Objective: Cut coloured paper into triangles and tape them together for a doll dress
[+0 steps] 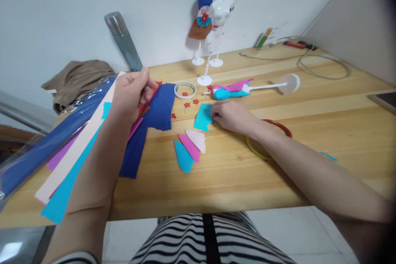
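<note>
My left hand [133,93] is closed, its fingers curled above a pile of coloured pieces at the left; what it holds, if anything, is hidden. Under and beside it lie a dark blue piece [161,109] and a scrap of red. My right hand [227,115] rests low on the table, fingers closed on the right edge of a turquoise crepe paper piece [203,116]. Just in front of that lie three petal-shaped pieces: pale pink [197,140], magenta [189,147] and turquoise [183,156]. A small mannequin [230,90] wrapped in magenta and turquoise lies behind my right hand.
Several small mannequins on stands [220,12] rise at the back. A tape roll [185,90] and small red flowers [187,105] lie mid-table. Long coloured strips [78,140], a brown cloth [80,78] and a bottle [123,41] are left. A red-yellow loop [280,127] lies under my right forearm.
</note>
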Demonstrator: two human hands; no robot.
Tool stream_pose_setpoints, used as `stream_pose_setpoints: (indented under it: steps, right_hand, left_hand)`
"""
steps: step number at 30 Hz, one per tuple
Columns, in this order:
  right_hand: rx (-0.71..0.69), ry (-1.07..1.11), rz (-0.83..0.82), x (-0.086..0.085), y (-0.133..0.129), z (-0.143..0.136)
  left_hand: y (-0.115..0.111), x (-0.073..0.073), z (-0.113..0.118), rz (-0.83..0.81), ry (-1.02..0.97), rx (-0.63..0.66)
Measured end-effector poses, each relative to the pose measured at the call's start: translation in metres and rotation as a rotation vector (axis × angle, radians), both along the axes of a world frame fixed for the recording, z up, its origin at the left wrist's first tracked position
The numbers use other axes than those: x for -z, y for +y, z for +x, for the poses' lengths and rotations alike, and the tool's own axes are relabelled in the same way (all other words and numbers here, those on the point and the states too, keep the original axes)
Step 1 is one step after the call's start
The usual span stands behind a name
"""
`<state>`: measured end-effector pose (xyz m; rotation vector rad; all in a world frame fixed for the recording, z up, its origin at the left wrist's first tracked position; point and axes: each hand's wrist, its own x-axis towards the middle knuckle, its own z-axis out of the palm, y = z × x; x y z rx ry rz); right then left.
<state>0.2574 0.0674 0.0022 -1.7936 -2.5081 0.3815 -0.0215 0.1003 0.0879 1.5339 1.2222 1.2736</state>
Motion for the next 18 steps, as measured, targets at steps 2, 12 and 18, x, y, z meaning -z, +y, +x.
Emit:
stream_pose_setpoints:
  steps: [2,12,18]
  right_hand:
    - [0.010,-0.007,-0.031,-0.002,0.000,-0.003]
    - [-0.006,0.005,-0.065,-0.011,-0.005,-0.010]
    - [-0.007,-0.104,-0.137,-0.045,-0.019,-0.009]
  left_hand:
    - [-0.001,-0.008,-0.007,0.057,-0.032,0.001]
    - [-0.010,-0.045,-0.045,0.329,-0.265,-0.135]
    - [-0.028,-0.065,-0.063,0.461,-0.252,-0.211]
